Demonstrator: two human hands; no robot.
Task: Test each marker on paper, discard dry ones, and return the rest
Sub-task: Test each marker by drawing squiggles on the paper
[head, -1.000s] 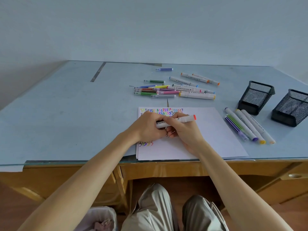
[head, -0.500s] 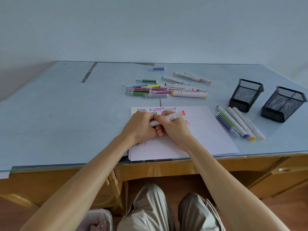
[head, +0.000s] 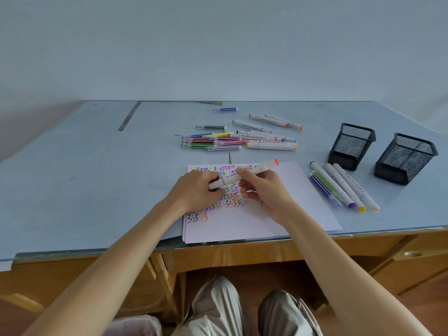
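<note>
While gripped by both hands above the paper [head: 278, 214]: one white cylindrical marker [head: 244, 174], red-capped at far right. Left hand [head: 197, 190] curled round near-left end; right hand [head: 264, 190] pinching barrel. Paper: smooth white stack, zigzag marks in many colours. Right of paper: five loose markers [head: 339, 187]. Far right: two black wire-mesh square holders [head: 351, 145]. Far centre: scattered marker pile [head: 237, 139] on glossy pale-blue table [head: 84, 178].

wooden desk [head: 242, 255] with glass top [head: 72, 190]
</note>
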